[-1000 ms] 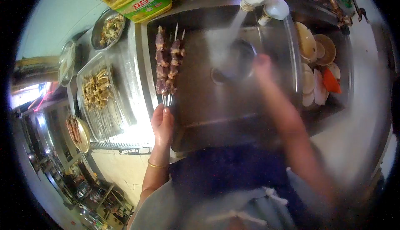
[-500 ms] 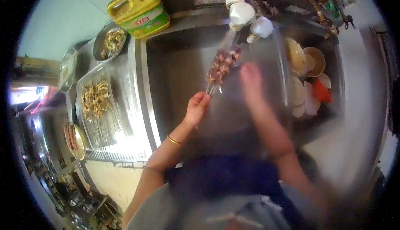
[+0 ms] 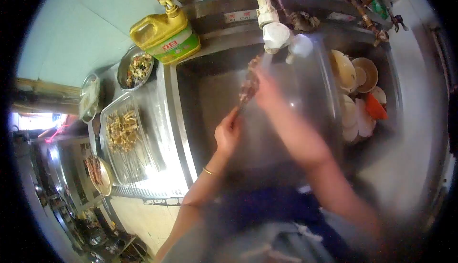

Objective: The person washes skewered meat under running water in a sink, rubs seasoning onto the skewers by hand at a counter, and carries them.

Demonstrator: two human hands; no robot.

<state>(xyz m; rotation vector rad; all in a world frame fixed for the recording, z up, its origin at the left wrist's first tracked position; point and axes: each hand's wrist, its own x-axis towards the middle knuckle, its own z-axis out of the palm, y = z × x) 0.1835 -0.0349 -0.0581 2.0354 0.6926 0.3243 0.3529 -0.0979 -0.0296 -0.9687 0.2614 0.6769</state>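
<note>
My left hand (image 3: 228, 132) is closed around the lower ends of a bunch of meat skewers (image 3: 249, 87), held up at a slant over the steel sink (image 3: 210, 115). Dark reddish meat pieces are threaded along their upper part. My right hand (image 3: 268, 90) lies against the right side of the meat; motion smears its fingers, so their grip cannot be made out. Just above the skewers' tips is a white tap (image 3: 276, 36), with a pale blurred streak of water below it.
Left of the sink, a clear tray (image 3: 157, 155) holds several food skewers, beside a metal bowl (image 3: 151, 74) of mixed food. A yellow detergent jug (image 3: 162, 34) stands at the back-left corner. Bowls and plates (image 3: 350, 115) and an orange-red piece (image 3: 377, 108) fill the right basin.
My right hand has moved left, from apart to against the meat. The skewers now stand more upright and are partly covered by it. The whole view has shifted slightly.
</note>
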